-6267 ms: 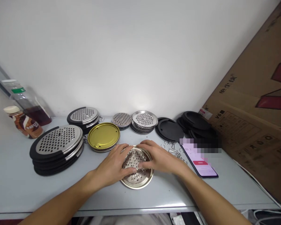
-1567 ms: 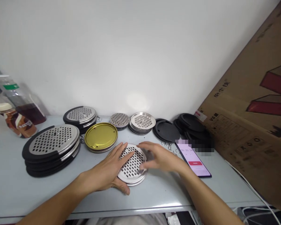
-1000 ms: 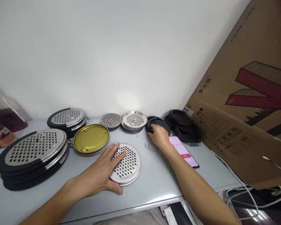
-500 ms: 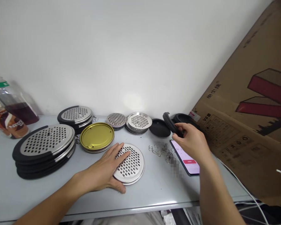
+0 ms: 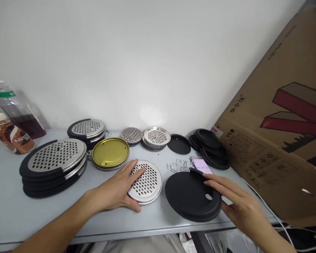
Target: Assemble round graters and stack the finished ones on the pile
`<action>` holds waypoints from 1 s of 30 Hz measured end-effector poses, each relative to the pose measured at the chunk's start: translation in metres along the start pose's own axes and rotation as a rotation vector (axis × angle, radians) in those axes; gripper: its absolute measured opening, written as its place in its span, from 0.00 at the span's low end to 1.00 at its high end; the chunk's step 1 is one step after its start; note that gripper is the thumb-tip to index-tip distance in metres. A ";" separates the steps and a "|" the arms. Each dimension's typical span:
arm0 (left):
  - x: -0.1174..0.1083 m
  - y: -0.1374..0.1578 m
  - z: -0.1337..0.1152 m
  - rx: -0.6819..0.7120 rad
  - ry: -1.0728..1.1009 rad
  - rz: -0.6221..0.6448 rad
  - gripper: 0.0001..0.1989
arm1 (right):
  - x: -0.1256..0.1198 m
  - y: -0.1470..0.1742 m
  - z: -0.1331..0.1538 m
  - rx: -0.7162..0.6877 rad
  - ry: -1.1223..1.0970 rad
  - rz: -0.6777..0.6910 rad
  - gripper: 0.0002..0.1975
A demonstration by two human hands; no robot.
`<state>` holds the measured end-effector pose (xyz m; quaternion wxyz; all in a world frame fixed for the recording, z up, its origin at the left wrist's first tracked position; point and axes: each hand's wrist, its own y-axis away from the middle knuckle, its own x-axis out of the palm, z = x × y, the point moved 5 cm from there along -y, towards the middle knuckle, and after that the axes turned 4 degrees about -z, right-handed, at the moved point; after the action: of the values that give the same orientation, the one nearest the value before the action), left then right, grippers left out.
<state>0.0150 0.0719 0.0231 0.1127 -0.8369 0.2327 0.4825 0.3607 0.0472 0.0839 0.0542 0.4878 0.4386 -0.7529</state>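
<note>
My left hand (image 5: 122, 188) rests with fingers spread on a round metal grater disc (image 5: 147, 182), which seems to lie on another disc near the table's front. Between thumb and fingers, my right hand (image 5: 237, 198) grips the right edge of a round black holder (image 5: 188, 196). This holder has a raised rim and a small oval hole, and is tilted above the table front. Behind it lie thin wire clips (image 5: 177, 165) and a phone (image 5: 201, 164), partly covered by the holder. More black holders (image 5: 213, 147) are piled at the back right.
Stacked graters with black holders (image 5: 52, 165) stand at left, another stack (image 5: 86, 130) behind. Gold discs (image 5: 110, 153), small grater discs (image 5: 131, 135), larger discs (image 5: 157, 137) and a black disc (image 5: 179, 144) line the wall. Bottles (image 5: 14, 135) stand far left; a cardboard box (image 5: 265, 140) leans right.
My right hand has brought the black holder from the back right toward the front, beside the grater disc, turning its flat face into view. My left hand stays on the disc.
</note>
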 end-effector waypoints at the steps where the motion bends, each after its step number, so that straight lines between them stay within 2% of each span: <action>1: 0.000 0.000 0.000 0.004 -0.001 -0.001 0.57 | 0.001 0.005 -0.001 -0.002 0.008 0.009 0.27; 7: 0.000 -0.001 0.004 -0.037 0.018 -0.010 0.55 | 0.021 0.019 -0.006 0.069 0.063 -0.009 0.26; 15: -0.003 -0.003 0.007 -0.058 0.095 -0.049 0.53 | 0.061 -0.004 0.005 0.130 -0.071 -0.014 0.26; 18: -0.002 -0.003 0.004 -0.045 0.105 -0.059 0.52 | 0.077 -0.011 0.016 0.170 -0.184 0.112 0.28; 22: -0.003 -0.004 0.001 -0.025 0.101 -0.073 0.49 | 0.095 -0.026 0.021 0.257 -0.314 0.382 0.50; 30: -0.009 -0.006 -0.001 -0.041 0.075 -0.141 0.45 | 0.111 -0.088 0.015 0.135 -0.467 0.584 0.56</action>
<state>0.0146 0.0793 0.0307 0.1205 -0.8708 0.1676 0.4462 0.2483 0.1283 0.0526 0.3326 0.4101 0.2065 -0.8237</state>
